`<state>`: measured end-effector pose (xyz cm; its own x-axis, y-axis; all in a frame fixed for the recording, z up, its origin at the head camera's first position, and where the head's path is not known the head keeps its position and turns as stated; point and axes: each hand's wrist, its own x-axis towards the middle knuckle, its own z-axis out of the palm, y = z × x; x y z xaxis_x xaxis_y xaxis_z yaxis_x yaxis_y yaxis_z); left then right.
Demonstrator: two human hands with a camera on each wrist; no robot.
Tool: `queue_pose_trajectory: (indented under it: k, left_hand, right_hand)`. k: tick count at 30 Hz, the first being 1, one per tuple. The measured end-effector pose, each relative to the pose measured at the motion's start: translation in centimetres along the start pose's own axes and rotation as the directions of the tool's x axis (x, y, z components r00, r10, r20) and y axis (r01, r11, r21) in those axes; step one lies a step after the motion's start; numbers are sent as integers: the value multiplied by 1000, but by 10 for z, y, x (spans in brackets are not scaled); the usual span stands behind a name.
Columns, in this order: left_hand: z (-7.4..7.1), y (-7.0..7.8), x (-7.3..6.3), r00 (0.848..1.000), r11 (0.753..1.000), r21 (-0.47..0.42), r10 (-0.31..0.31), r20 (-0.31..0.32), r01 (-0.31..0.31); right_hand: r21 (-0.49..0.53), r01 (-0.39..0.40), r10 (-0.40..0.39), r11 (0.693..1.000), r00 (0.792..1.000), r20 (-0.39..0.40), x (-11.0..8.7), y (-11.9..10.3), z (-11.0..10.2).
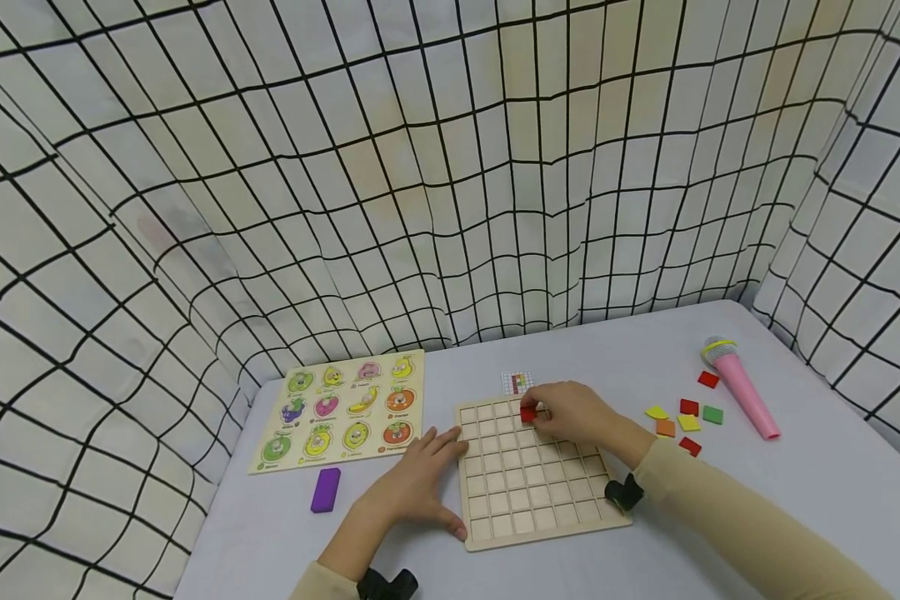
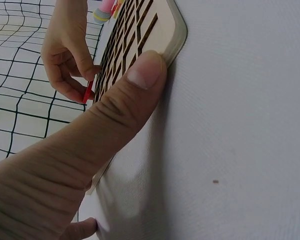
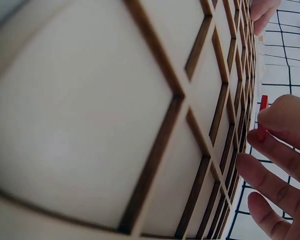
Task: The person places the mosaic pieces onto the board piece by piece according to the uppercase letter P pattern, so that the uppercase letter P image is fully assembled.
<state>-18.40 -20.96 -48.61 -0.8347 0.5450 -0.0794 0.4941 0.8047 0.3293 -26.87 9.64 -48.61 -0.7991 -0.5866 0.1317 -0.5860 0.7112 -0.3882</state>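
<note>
1. While your right hand [image 1: 570,410] pinched one thin red tile [image 1: 528,414] between thumb and forefinger, that tile was over the upper rows of one ridged wooden grid [image 1: 547,532], lower centre of the head frame.
2. Your left hand [image 1: 422,479], fingers and thumb spread, touched the grid's left edge.
3. Lower right lay three loose red tiles [image 1: 689,407], one green tile [image 1: 712,415], one orange tile [image 1: 665,428], at least two yellow tiles [image 1: 688,423] and one mesh-headed microphone [image 1: 747,394].
4. Lower left lay one twelve-fruit board [image 1: 348,421] and one purple block [image 1: 326,490].

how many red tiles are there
4: one red tile in the right hand; on the table, one by the pink microphone, one beside the green tile, one near the right sleeve, which may hide more.
</note>
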Motion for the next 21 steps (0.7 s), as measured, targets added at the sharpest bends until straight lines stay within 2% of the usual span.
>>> queue_pose_trajectory:
  k: [21]
  left_hand:
    - [1,-1,0,1000,1000,-18,-3,6,3]
  right_hand:
    - [-2,24,-24,1000,1000,20,12,-12,3]
